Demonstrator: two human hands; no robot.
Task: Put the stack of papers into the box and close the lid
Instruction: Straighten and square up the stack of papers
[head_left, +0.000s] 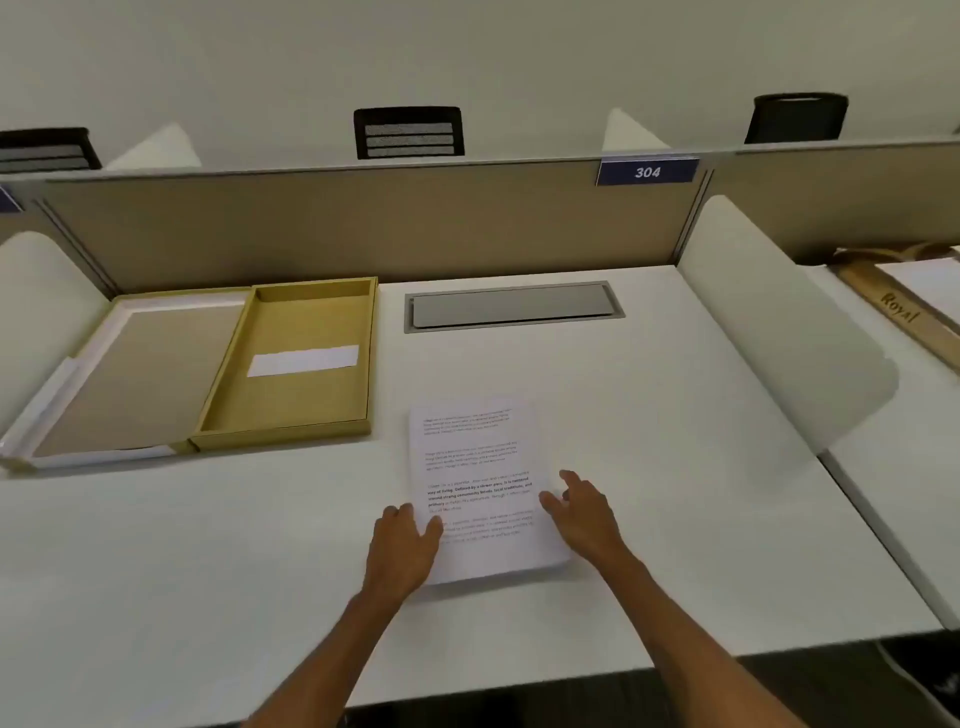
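Note:
A stack of printed white papers lies flat on the white desk, in front of me at the centre. My left hand rests at the stack's left edge with the thumb on the top sheet. My right hand sits at the right edge, fingers spread and touching the paper. Neither hand has lifted the stack. A shallow yellow-brown box stands open at the far left of the desk, with a white slip inside it. Its lid lies flipped open to the left of the tray, inside face up.
A grey cable hatch is set into the desk behind the papers. A beige partition with a blue 304 sign closes the back. White side dividers flank the desk. A brown "Royal" package lies on the neighbouring desk at right.

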